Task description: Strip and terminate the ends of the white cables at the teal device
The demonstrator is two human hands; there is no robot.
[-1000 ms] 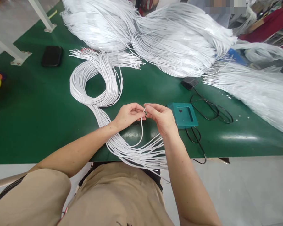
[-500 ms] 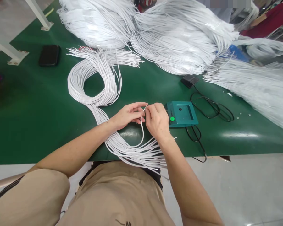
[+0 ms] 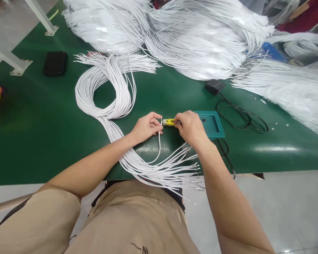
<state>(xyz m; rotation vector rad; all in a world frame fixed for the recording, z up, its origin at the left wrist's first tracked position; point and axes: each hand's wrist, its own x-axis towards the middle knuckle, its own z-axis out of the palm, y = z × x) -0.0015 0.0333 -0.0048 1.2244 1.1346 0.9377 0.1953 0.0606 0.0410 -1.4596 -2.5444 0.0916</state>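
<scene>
My left hand (image 3: 147,127) pinches one white cable (image 3: 159,143) near its end. The cable end points up from the fingertips and its lower part curves down to the bundle of white cables (image 3: 143,167). In my right hand (image 3: 190,126) are small yellow snips (image 3: 170,122), gripped from the right. Their metal tips are at the cable end, close to my left fingers; whether the blades touch it, I cannot tell. Behind my right hand sits a teal device (image 3: 210,123) with a recessed top, its left part hidden.
Large heaps of white cables (image 3: 196,38) cover the back of the green table (image 3: 42,141). A black box (image 3: 55,63) lies at the left. A black adapter (image 3: 214,86) and black cords (image 3: 240,116) lie right of the teal device. Another person's red sleeve (image 3: 304,17) shows far right.
My right hand has moved right, away from the cable end, and now holds the yellow snips with their tips at the cable. My left hand keeps its pinch on the cable.
</scene>
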